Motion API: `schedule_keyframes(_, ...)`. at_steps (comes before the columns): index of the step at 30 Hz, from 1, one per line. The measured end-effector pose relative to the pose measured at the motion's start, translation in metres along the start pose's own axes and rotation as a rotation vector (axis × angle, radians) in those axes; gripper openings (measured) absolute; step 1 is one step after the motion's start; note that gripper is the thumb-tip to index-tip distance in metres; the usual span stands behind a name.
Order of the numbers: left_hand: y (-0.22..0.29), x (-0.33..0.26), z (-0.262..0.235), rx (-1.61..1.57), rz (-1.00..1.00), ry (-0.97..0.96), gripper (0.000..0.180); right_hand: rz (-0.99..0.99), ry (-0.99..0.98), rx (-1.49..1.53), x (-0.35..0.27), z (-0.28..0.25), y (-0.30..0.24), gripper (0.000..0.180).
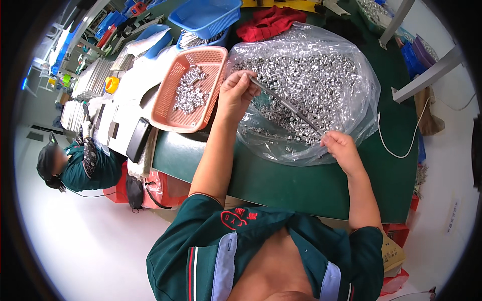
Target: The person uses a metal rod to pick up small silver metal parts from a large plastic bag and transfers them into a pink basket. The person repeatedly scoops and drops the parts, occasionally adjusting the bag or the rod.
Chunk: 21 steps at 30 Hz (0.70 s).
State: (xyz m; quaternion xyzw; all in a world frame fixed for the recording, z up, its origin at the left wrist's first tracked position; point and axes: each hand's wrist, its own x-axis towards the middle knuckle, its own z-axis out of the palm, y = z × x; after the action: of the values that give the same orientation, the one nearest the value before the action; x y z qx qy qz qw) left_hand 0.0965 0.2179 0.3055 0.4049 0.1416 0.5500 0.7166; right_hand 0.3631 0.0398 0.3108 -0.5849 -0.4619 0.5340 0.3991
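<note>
A thin grey metal rod (287, 104) is held slantwise between my two hands, over a heap of small shiny metal pieces (321, 75). My left hand (238, 95) pinches its upper left end. At the lower right end, the fingers of my right hand (342, 149) are closed on it. The metal pieces lie in a spread-out clear plastic bag (369, 95). Beside my left forearm stands a pink plastic basket (163, 108), with a smaller pile of silver pieces (191, 90) inside.
Blue baskets (208, 21) and a red cloth (266, 22) lie at the far side of the green table (281, 188). A black phone-like object (139, 139) rests left of the pink basket. A co-worker (85, 163) sits at left. Grey posts (432, 75) and a white cable (396, 154) are at right.
</note>
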Motion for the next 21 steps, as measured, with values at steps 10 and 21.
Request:
schedule_keyframes(10,-0.017,-0.012,0.034,0.201,-0.126,0.196,0.028,-0.435,0.49,-0.693,-0.006,0.022,-0.007,0.019)
schedule_keyframes(21,-0.006,0.004,0.011,0.024,-0.038,0.192,0.026,-0.396,0.355,-0.536,-0.004,0.024,0.003,0.023)
